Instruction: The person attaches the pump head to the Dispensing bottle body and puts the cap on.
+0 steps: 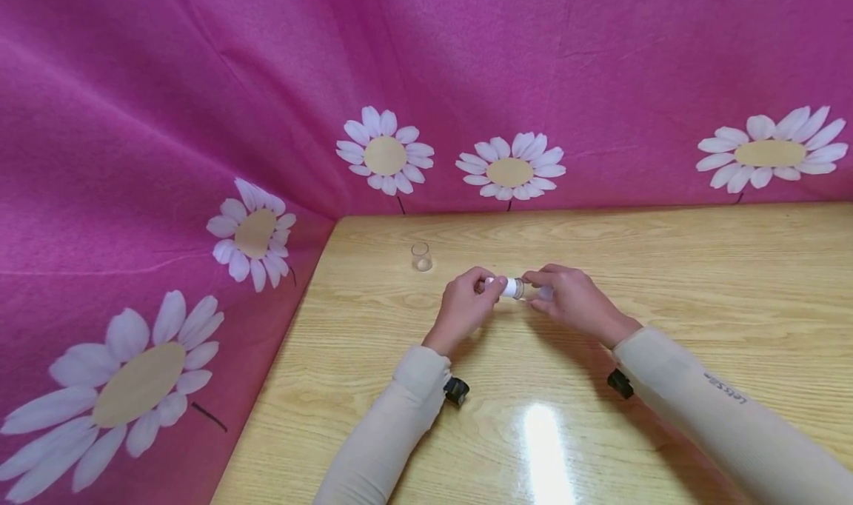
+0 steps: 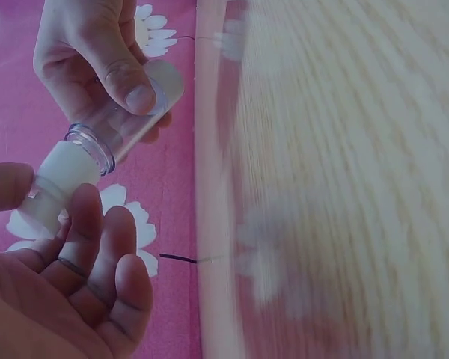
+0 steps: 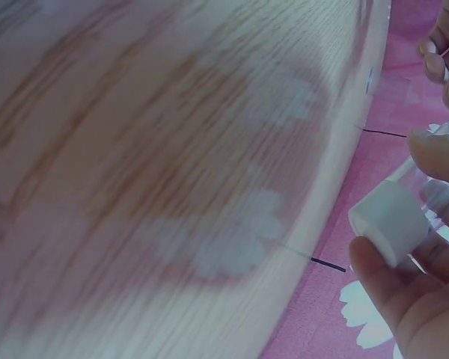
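Observation:
Between both hands, over the table, a small clear bottle [image 2: 126,126] with a white base [image 3: 391,222] lies nearly sideways. My right hand [image 1: 574,296] grips the bottle's body, its thumb along the clear wall in the left wrist view. My left hand [image 1: 465,302] pinches the white top piece [image 2: 69,166] between thumb and fingers. That piece sits right at the bottle's ringed neck, whose clear rings still show. A clear cup-shaped cap [image 1: 421,258] stands on the table beyond my left hand.
The light wood-grain table [image 1: 666,268] has a glossy reflection near its front. A magenta cloth [image 1: 466,61] printed with large white daisies hangs along the back and left sides. Dark wrist cameras sit at both of the person's cuffs.

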{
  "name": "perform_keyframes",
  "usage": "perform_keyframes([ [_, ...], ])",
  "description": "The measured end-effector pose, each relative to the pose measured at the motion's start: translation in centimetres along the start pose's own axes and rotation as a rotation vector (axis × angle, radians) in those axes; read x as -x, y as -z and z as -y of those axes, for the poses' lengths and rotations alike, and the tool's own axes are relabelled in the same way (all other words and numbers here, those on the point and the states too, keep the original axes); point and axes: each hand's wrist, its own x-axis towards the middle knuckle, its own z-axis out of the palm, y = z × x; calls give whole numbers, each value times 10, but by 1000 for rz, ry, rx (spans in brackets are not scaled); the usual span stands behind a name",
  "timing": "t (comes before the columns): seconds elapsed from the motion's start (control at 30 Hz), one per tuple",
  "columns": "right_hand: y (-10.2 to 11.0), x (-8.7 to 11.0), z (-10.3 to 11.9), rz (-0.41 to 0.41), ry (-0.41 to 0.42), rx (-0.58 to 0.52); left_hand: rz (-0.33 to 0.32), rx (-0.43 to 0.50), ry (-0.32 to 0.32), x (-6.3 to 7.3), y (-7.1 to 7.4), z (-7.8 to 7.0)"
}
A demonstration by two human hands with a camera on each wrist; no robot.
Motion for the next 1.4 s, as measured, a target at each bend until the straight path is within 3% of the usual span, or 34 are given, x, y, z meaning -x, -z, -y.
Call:
perform_keyframes([
  [0.47, 1, 0, 2, 3, -25, -10, 51, 29, -110, 1, 1, 6],
  [0.7, 1, 0, 2, 0, -25, -3, 45, 43, -91, 1, -1, 5],
  [0.93, 2, -1, 4, 1, -20, -7, -37, 18, -17, -4, -2, 3],
  [1.4, 3, 2, 3, 26, -28, -2, 29, -23, -2, -2, -1, 1],
])
